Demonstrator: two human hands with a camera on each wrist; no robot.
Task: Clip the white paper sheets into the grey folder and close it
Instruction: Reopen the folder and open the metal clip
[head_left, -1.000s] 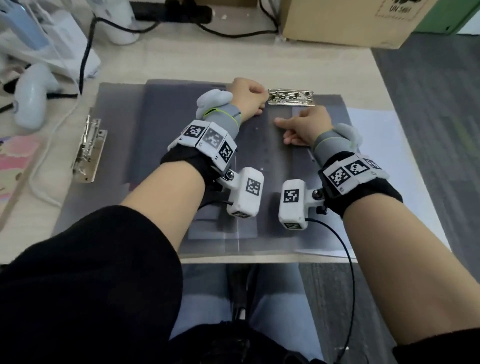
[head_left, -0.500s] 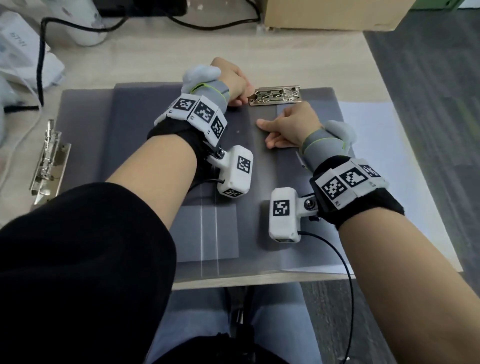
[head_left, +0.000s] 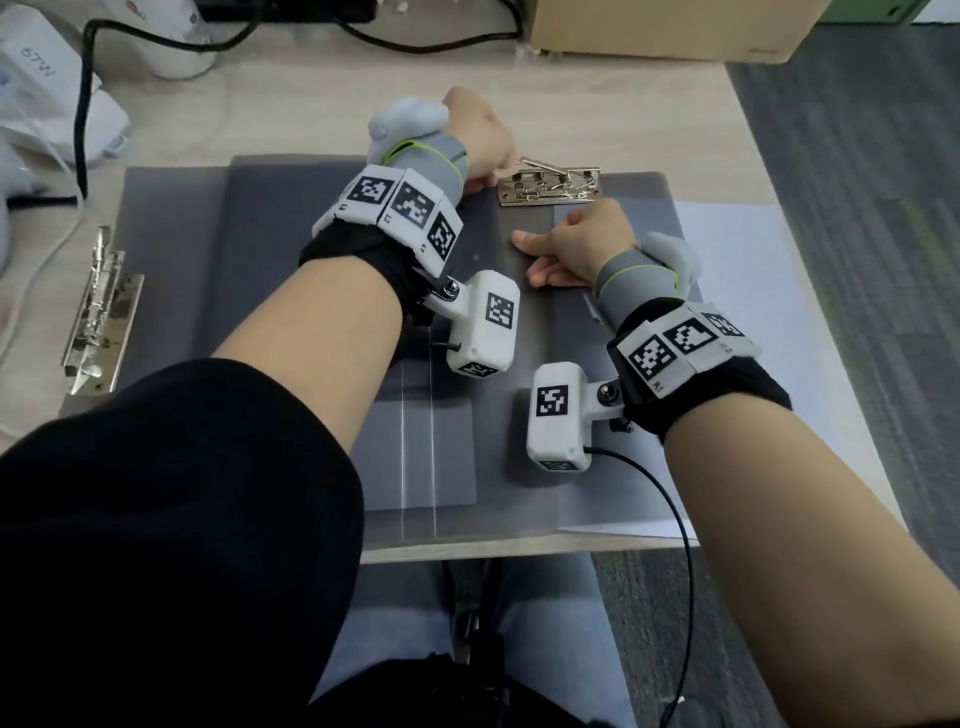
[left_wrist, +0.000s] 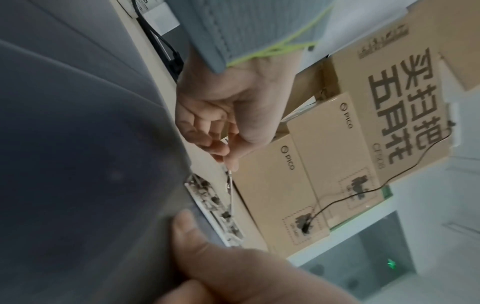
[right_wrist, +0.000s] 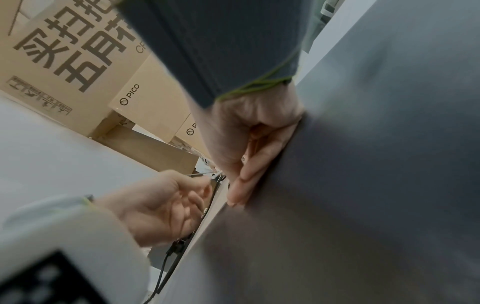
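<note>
The grey folder (head_left: 270, 291) is laid flat on the wooden desk (head_left: 291, 119), filling the centre of the head view. At its 12 o'clock edge a metal clip (head_left: 549, 183) is fixed, with a thin wire lever raised at the clip's 9 o'clock end. That lever is pinched between thumb and curled fingers of the left hand (head_left: 480, 137), as is seen in the left wrist view, where the lever (left_wrist: 230, 181) runs from the fingertips down to the clip. The right hand (head_left: 582, 244) is set on the folder just at 6 o'clock of the clip, its fingers curled under in a loose fist and its thumb stretched toward 9 o'clock; nothing is held in it, and its knuckles are pressed on the grey surface. White paper sheets (head_left: 748, 312) are seen at 3 o'clock, sticking out from under the folder's edge. A second metal clip (head_left: 98, 317) is seen at the folder's 9 o'clock edge, overhanging the desk. A cardboard box (head_left: 670, 26) is stood at 1 o'clock on the desk, and black cables (head_left: 426, 44) are run along 12 o'clock.
</note>
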